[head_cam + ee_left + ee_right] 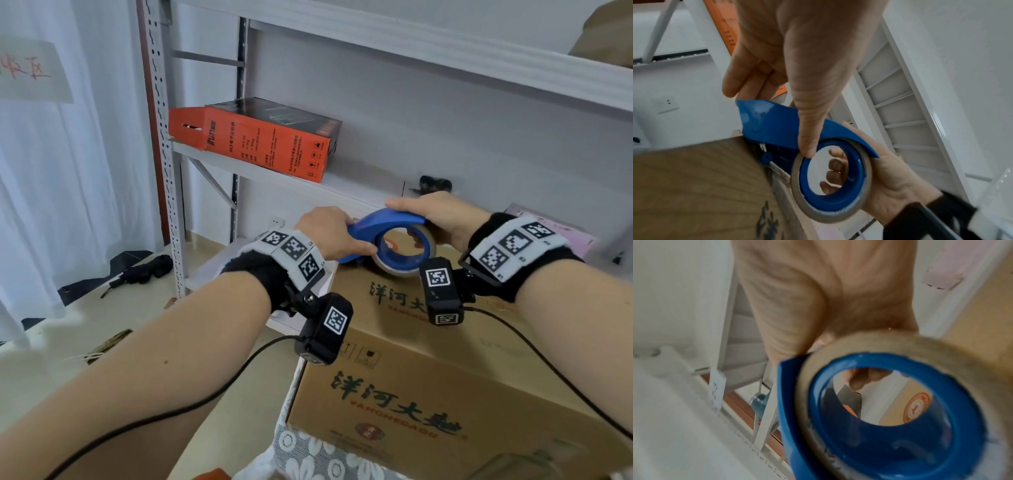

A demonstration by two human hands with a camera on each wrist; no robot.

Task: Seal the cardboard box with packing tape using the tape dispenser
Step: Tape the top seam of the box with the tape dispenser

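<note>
Both my forearms reach forward over the box (445,394), wrists level. My left hand (329,229) curls round the dispenser (383,226) at its nose, thumb laid along the blue side down to the roll's edge. My right hand (435,216) wraps the back of the roll (404,270), fingers showing through the hub in the left wrist view. The dispenser sits between both hands at the box's far top edge, its metal blade end touching the cardboard. Blue plastic shell, tan tape, open round core. Box is brown with dark printed characters.
</note>
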